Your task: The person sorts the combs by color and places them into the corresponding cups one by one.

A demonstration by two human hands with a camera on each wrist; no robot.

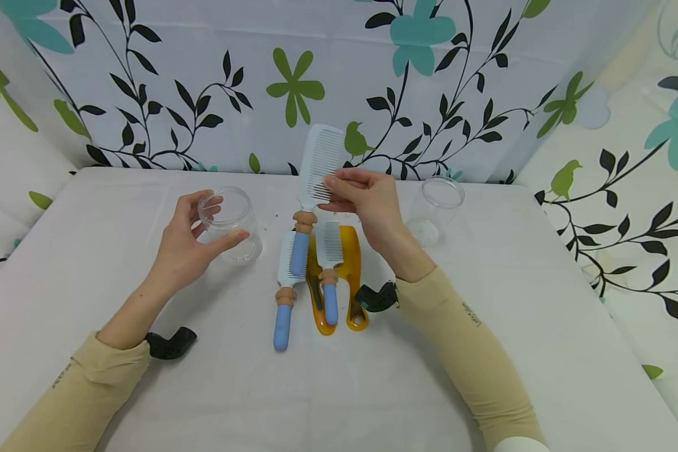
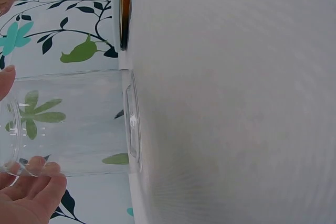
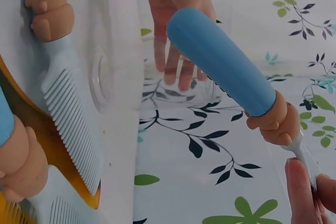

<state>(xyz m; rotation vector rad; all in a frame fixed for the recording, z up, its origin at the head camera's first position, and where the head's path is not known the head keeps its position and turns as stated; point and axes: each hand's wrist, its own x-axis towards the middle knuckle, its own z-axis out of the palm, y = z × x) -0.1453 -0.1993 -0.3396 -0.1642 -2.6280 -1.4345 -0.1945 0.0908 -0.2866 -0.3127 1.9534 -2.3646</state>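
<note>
My left hand (image 1: pixel 189 245) holds a clear jar (image 1: pixel 247 235) that stands upright on the table, its thumb on one side and fingers on the other. Between thumb and fingers, my right hand (image 1: pixel 373 201) pinches a pale blue comb (image 1: pixel 319 154) by its toothed head. This comb is raised, its blue handle (image 3: pixel 223 64) with a brown collar pointing down. Below it lie two similar combs, one at left (image 1: pixel 282 323) and one at right (image 1: pixel 329 242). The right one lies over amber combs (image 1: pixel 350 251), whose number I cannot tell.
A second clear jar (image 1: pixel 449 210) stands behind my right forearm. White cloth covers the table (image 1: pixel 231 402). A patterned curtain (image 1: pixel 328 37) rises behind its back edge. Black wrist mounts (image 1: pixel 172 343) stick out from both sleeves.
</note>
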